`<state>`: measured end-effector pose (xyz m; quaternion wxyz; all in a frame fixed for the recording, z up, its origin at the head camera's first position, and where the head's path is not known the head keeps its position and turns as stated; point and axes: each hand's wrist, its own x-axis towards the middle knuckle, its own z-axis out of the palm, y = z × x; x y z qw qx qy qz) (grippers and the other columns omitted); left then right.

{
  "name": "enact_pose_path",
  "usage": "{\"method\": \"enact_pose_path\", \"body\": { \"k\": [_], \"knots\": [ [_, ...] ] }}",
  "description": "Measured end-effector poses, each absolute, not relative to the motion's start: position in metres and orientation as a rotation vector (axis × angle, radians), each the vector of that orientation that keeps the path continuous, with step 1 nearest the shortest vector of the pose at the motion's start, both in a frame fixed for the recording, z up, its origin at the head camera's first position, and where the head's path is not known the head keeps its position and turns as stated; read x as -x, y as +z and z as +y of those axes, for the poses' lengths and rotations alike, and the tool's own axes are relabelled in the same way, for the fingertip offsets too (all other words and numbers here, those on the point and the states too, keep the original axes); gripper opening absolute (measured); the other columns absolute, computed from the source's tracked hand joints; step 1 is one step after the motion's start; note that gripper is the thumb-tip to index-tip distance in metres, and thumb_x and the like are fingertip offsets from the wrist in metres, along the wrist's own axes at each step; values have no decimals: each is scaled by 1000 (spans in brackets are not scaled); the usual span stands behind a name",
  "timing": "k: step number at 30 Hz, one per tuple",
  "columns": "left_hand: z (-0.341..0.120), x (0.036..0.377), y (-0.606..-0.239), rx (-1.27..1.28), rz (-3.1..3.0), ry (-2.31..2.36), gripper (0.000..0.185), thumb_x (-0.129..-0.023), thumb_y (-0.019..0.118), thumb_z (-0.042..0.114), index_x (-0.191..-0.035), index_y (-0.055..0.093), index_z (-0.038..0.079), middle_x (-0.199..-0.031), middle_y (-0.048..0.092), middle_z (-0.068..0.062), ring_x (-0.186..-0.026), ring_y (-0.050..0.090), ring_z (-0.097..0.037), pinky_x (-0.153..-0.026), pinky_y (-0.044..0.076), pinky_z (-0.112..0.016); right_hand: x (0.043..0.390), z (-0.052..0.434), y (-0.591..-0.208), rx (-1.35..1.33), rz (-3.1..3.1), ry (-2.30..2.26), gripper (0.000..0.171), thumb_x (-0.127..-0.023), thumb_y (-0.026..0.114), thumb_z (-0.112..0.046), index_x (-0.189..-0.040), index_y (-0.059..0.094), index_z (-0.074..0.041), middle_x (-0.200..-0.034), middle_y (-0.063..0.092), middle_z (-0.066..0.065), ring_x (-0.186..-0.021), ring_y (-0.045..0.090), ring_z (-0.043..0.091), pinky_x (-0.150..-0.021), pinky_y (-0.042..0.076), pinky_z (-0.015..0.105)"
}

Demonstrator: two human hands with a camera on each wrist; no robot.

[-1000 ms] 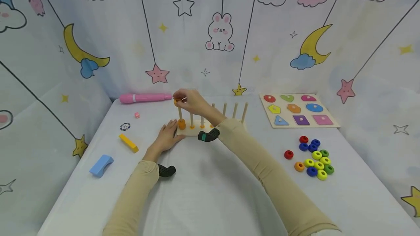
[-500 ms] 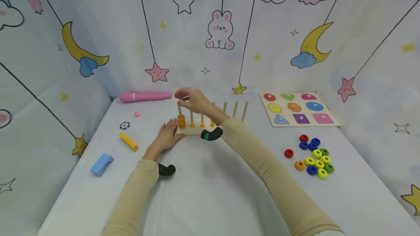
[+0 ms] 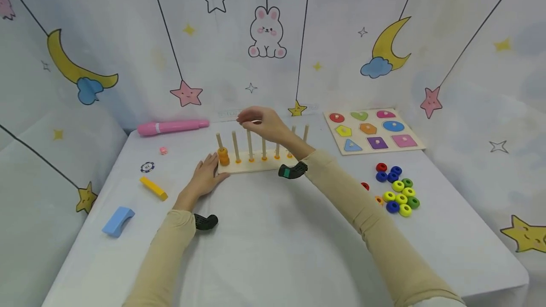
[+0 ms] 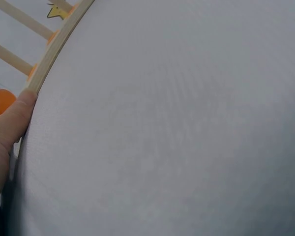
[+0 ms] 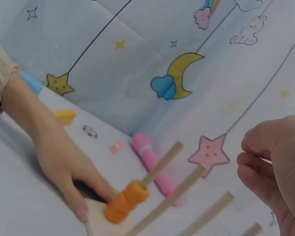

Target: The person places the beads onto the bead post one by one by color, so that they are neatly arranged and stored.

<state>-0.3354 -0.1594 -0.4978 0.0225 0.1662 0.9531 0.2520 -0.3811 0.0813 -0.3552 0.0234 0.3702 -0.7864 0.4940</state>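
Observation:
A wooden peg stand (image 3: 249, 167) with several upright pegs stands toward the back of the table. Orange rings (image 3: 223, 157) are stacked on its leftmost peg; the right wrist view shows these orange rings (image 5: 127, 201) up close. My left hand (image 3: 204, 175) rests at the stand's left end, fingers extended, and in the left wrist view its thumb (image 4: 20, 110) lies against the base's front edge. Above the pegs hovers my right hand (image 3: 266, 124), fingers loosely bent with nothing between them. It overlaps the tops of some middle pegs in the head view.
Several loose yellow, blue, green, red and orange rings (image 3: 401, 198) lie at right, partly behind the right sleeve. A shape puzzle board (image 3: 369, 130) sits at the back right. Leftward are a pink wand-like tube (image 3: 172, 127), yellow block (image 3: 153, 188), blue arch block (image 3: 118, 221) and round chip (image 3: 147, 167).
My right hand has let go of an orange ring, which dropped onto the leftmost peg's stack, then moved right. The left hand stays on the stand. The head view has shifted slightly.

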Motion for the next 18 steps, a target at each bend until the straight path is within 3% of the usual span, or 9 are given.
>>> {"method": "enact_pose_path", "body": {
  "k": [6,18],
  "knots": [
    [-160,337,-500,-506,2947,775,79,-94,55,40,-146,20,-8,-152,17,-24,-141,8,-39,-113,0,-53,353,111,-336,-1101,-2460,1578,21,-91,58,2,-111,61,9,-109,64,21,-101,62,28,-89,50,30],
    [-161,335,-495,-505,2935,764,78,-95,55,40,-146,20,-8,-152,17,-25,-141,8,-39,-113,0,-54,324,181,-330,-1002,-2546,1446,21,-90,59,3,-110,61,9,-108,64,22,-99,62,30,-91,50,39]
  ]
}}
